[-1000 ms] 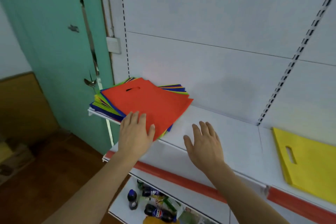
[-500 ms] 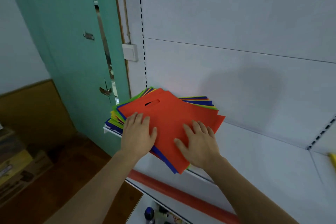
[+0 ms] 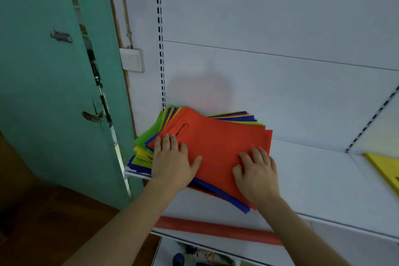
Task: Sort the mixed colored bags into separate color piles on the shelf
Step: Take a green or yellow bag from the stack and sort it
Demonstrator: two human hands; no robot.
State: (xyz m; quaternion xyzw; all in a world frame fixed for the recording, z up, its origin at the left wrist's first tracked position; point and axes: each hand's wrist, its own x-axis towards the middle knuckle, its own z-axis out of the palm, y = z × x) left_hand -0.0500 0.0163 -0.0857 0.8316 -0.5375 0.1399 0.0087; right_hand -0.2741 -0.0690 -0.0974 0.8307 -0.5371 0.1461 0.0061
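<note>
Two hands lie on top of a stack of bags at the left end of a white shelf (image 3: 313,179). The left hand (image 3: 172,162) rests flat on the near left part of the orange bag (image 3: 216,149), fingers straight and together, thumb spread to the right; its palm also covers the stack's left edge. The right hand (image 3: 257,173) presses on the same bag's near right part with fingers slightly bent, fingertips touching the fabric; neither hand grips anything.

That orange bag is the top sheet of the stack, lying at an angle, with its cut-out handle slot just beyond the left hand's fingers. Under it the mixed pile (image 3: 146,149) fans out, showing green, yellow, blue and orange edges on the left and back, and a blue edge along the near side.

Far to the right on the shelf, well apart from the stack, a corner of a yellow bag (image 3: 384,168) shows at the frame's edge. A red strip (image 3: 216,229) runs along the shelf's front edge. To the left stand a green door (image 3: 43,93) and a white wall switch (image 3: 132,59).
</note>
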